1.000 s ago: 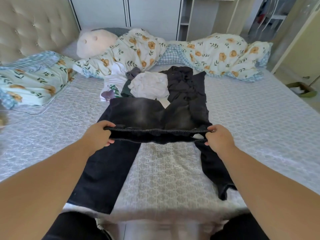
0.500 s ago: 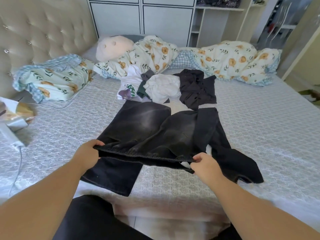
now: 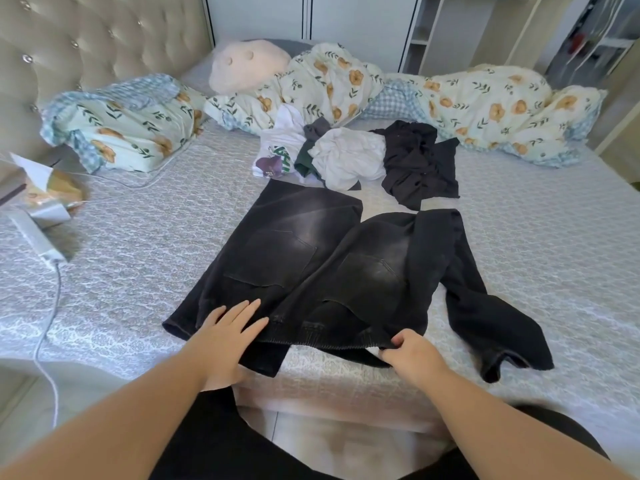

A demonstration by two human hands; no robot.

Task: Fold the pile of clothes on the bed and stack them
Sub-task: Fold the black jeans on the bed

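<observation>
Jeans [image 3: 322, 271] are spread on the bed [image 3: 536, 271], legs doubled under, waistband at 6 o'clock near the edge. Left hand [image 3: 227, 337] lies flat on the denim with fingers straight, gripping nothing; right hand [image 3: 412, 351] is pinching the waistband. Looks like the smoothing step before folding. Next move probably wants one half laid over the other. Unfolded pile [image 3: 349, 154] waits at 12.

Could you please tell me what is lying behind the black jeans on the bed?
Behind the black jeans lie a crumpled white garment, a black garment and a printed white shirt. What the heap covers is hidden.
</observation>
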